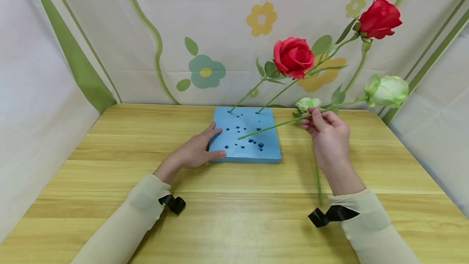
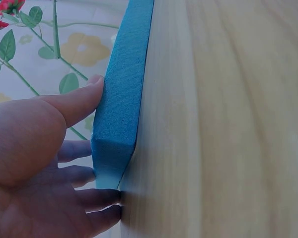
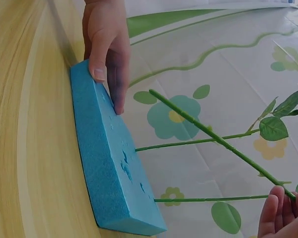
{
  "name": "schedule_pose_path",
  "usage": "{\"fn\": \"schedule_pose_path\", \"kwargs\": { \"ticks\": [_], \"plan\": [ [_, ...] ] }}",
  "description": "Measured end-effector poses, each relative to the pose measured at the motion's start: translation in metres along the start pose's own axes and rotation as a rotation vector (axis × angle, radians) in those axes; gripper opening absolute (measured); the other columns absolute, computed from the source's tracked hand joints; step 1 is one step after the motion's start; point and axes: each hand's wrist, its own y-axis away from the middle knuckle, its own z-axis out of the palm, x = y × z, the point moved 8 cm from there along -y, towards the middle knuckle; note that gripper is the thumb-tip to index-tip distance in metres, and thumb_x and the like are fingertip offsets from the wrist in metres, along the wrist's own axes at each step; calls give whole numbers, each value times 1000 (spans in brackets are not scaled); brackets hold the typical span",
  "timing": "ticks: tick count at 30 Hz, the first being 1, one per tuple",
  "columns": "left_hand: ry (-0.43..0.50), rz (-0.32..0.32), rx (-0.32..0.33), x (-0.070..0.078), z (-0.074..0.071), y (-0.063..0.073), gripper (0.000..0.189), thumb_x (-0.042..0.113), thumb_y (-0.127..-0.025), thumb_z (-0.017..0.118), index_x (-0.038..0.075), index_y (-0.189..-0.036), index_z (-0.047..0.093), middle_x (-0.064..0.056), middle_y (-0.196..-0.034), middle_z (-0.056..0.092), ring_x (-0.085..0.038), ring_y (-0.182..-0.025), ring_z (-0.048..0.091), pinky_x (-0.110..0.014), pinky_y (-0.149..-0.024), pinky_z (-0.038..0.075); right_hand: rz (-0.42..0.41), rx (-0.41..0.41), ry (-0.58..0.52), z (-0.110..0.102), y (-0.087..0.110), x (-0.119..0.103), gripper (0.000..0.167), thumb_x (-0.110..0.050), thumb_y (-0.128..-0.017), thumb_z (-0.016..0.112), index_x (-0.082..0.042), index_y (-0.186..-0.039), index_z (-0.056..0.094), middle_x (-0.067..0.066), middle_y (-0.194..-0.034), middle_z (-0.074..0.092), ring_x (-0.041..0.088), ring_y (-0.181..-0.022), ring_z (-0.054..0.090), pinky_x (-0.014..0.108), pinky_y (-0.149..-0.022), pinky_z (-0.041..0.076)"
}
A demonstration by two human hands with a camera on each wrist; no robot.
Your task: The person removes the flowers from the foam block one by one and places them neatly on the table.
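My right hand [image 1: 329, 144] pinches the green stem [image 1: 272, 127] of a pale green-white rose [image 1: 389, 91]. The bloom points right, while the bare stem end hangs above a blue foam block [image 1: 244, 156], apart from its surface in the right wrist view. Against the block's left side rests my left hand [image 1: 196, 148], fingers spread and fairly straight, thumb [image 2: 82, 101] touching near the front edge. Two artificial red roses, a nearer one [image 1: 293, 58] and a taller one [image 1: 380, 18], stand in holes at the block's back, leaning right.
Behind my right hand, a second pale rose [image 1: 307, 104] lies on the wooden table [image 1: 234, 215], its stem [image 1: 317, 178] running toward the front. Several holes dot the block's top. A flower-patterned cloth [image 1: 220, 11] hangs behind the table.
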Motion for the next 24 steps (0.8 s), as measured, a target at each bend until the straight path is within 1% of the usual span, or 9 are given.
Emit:
{"fn": "schedule_pose_path", "kwargs": {
  "ticks": [5, 10, 17, 24],
  "plan": [
    [-2, 1, 2, 0, 0, 0, 88, 49, -104, 66, 16, -172, 20, -9, -181, -4, -38, -167, 12, -60, -132, 21, 12, 6, 15, -4, -3, 1, 21, -14, -102, 69, 5, -93, 66, 10, -111, 67, 19, -82, 69, 23, -78, 62],
    [-8, -6, 1, 0, -1, -1, 88, 50, -104, 66, 17, -172, 21, -8, -181, -4, -37, -167, 13, -59, -133, 22, 29, 15, 10, -9, -6, 2, 21, -13, -103, 68, 4, -91, 66, 9, -111, 67, 19, -81, 70, 22, -77, 62],
    [2, -13, -5, 1, -1, 0, 89, 50, -104, 66, 17, -172, 20, -7, -181, -5, -36, -167, 12, -59, -133, 21, 47, 21, 4, -17, -11, 5, 21, -13, -102, 69, 3, -89, 68, 7, -108, 69, 18, -78, 70, 22, -74, 62],
    [0, -16, -5, 1, -1, 0, 88, 50, -104, 66, 17, -172, 20, -6, -181, -5, -36, -167, 11, -59, -133, 21, 72, 24, 19, -24, -16, 9, 23, -15, -102, 69, 3, -89, 68, 5, -111, 70, 17, -78, 68, 22, -72, 61]
  ]
}}
